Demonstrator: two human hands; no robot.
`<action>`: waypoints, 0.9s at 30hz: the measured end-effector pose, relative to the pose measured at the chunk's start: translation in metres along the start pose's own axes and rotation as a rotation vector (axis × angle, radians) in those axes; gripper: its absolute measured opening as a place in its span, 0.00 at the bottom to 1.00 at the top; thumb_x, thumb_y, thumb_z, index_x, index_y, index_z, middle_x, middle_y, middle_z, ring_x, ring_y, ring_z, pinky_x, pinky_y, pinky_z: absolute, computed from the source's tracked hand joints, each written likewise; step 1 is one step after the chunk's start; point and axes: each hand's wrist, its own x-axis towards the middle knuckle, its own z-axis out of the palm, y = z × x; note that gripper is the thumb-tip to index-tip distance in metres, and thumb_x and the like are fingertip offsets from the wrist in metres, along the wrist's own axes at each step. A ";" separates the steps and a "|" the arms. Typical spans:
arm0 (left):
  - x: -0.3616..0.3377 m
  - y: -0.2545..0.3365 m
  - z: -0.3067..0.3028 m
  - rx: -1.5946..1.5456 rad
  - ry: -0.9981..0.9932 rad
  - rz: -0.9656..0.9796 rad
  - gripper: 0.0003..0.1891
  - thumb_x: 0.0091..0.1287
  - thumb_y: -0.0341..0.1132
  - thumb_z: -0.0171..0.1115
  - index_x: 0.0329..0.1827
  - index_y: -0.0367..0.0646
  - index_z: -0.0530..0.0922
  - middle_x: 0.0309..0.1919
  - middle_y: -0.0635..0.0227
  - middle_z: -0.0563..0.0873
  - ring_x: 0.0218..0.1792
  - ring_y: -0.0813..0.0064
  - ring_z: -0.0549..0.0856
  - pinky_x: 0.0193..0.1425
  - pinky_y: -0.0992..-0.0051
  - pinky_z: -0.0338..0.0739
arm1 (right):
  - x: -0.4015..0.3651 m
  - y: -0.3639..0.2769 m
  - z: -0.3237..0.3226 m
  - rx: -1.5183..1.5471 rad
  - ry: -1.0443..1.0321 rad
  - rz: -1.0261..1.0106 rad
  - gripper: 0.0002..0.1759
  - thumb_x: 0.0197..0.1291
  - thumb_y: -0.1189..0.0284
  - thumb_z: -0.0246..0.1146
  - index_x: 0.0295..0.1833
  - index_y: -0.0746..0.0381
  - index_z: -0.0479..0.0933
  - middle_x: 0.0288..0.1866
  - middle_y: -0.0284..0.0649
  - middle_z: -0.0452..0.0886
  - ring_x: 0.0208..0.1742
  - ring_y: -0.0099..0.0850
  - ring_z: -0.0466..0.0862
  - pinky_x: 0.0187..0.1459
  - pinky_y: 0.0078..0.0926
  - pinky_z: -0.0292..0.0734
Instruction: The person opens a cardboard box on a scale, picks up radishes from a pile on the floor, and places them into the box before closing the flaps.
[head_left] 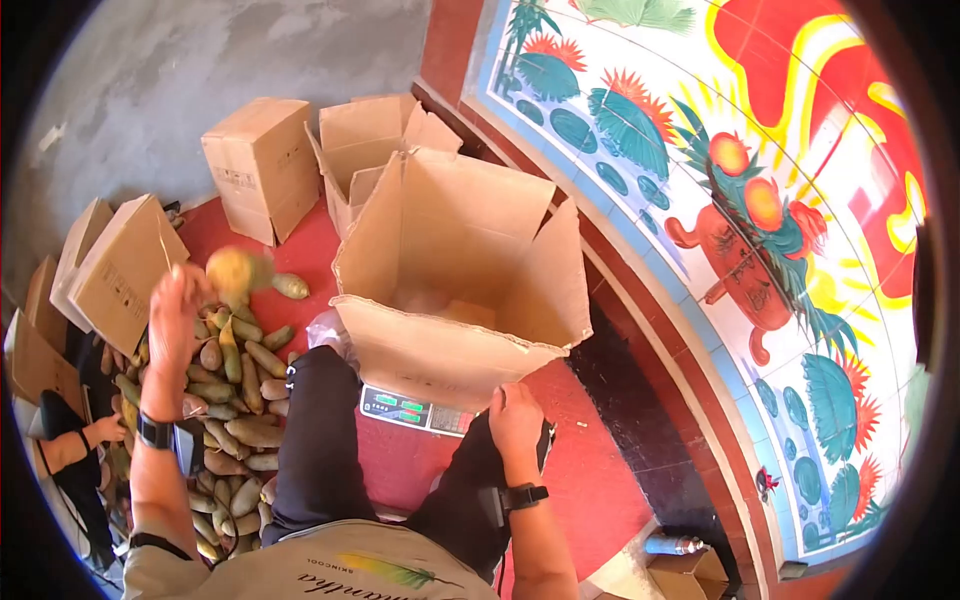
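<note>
My left hand (180,305) is raised over the pile on the left, its fingers closed at the near end of a yellow-green, elongated vegetable (232,272) that is smeared by motion. Below lies a heap of green, yellow and brown elongated vegetables (255,432). My right hand (515,428) rests at my knee, just below the front of a large open carton (440,345); its fingers are mostly hidden. The carton stands on a digital scale (405,408) with lit green displays. The carton's inside is partly in view, with something pale and indistinct at the bottom.
More cartons (262,165) stand behind the large one and at the left (125,265). Another person's hand (106,430) is at the far left edge. A painted tile wall (690,190) borders the right. A can (672,545) and a small box (690,578) are at lower right.
</note>
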 end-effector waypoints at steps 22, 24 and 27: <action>0.015 -0.031 0.219 0.417 -0.869 0.137 0.17 0.75 0.36 0.44 0.31 0.34 0.74 0.32 0.62 0.81 0.36 0.71 0.80 0.46 0.71 0.74 | -0.001 0.000 -0.010 0.032 -0.005 0.038 0.06 0.57 0.73 0.59 0.36 0.65 0.76 0.33 0.46 0.79 0.33 0.47 0.80 0.35 0.40 0.76; 0.013 -0.023 0.218 0.466 -0.870 0.210 0.14 0.73 0.34 0.45 0.34 0.33 0.75 0.32 0.59 0.80 0.37 0.66 0.80 0.46 0.70 0.74 | -0.001 0.001 -0.008 0.023 -0.020 0.046 0.06 0.57 0.73 0.59 0.36 0.65 0.76 0.33 0.46 0.79 0.33 0.47 0.80 0.35 0.40 0.76; 0.005 -0.010 0.212 0.467 -0.743 0.326 0.10 0.71 0.30 0.48 0.38 0.34 0.76 0.37 0.58 0.81 0.37 0.64 0.79 0.46 0.69 0.74 | 0.000 -0.001 -0.009 0.022 -0.027 0.056 0.06 0.57 0.73 0.59 0.37 0.65 0.76 0.33 0.47 0.79 0.33 0.48 0.80 0.35 0.40 0.75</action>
